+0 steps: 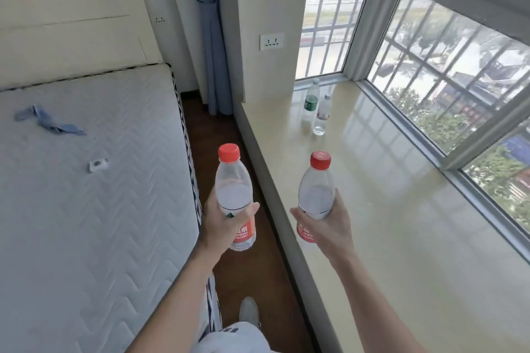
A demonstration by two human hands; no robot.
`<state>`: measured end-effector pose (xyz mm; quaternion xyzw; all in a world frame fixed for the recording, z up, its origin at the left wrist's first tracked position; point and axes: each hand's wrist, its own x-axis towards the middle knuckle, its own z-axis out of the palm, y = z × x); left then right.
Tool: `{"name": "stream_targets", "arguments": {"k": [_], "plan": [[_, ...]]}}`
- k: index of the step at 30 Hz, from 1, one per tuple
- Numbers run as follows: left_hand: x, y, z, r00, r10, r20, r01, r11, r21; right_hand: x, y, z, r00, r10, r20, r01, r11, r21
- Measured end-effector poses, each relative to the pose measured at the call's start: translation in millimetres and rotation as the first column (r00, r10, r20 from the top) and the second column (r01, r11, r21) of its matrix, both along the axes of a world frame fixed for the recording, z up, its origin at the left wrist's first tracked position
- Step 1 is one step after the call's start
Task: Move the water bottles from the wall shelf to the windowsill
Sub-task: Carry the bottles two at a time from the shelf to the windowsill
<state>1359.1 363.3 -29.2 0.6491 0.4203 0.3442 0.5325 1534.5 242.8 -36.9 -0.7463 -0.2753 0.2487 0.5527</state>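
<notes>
Head view: left hand (222, 223), right hand (329, 226), each gripping 1 upright bottle.

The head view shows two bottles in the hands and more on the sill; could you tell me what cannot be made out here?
- Wall shelf: outside the head view.
- Labels on the left bottle and right bottle: partly covered by the left hand and right hand.
- Far bottles on the windowsill: too small and overlapping to count surely.
</notes>
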Motion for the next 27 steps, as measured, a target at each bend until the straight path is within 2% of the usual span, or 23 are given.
{"name": "stream_targets", "arguments": {"k": [5, 12, 21, 24, 27], "plan": [[19.0, 92.5, -2.2, 1.0, -0.018, 0.003, 0.018, 1.0, -0.025, 18.3, 87.5, -2.3, 1.0, -0.007, 0.009, 0.007, 1.0, -0.018], [49.7, 178.9, -7.2, 1.0, -0.023, -0.02, 0.022, 0.998, -0.057, 46.2, 163.3, -10.7, 1.0, -0.028, -0.004, 0.028, 0.999, -0.034], [113.7, 281.8, -15.0, 0.996, -0.069, -0.063, 0.066, 0.997, -0.05, 112.9, 265.0, -23.1, 0.998, -0.057, -0.035, 0.059, 0.998, 0.031], [149.3, 323.5, -16.2, 0.991, -0.096, -0.094, 0.095, 0.995, -0.023, 143.0, 302.3, -28.0, 0.991, -0.107, -0.083, 0.111, 0.993, 0.046], [190.2, 368.2, -15.7, 0.986, -0.134, -0.103, 0.128, 0.99, -0.06, 174.3, 337.6, -32.9, 0.976, -0.158, -0.147, 0.167, 0.985, 0.052]]}}
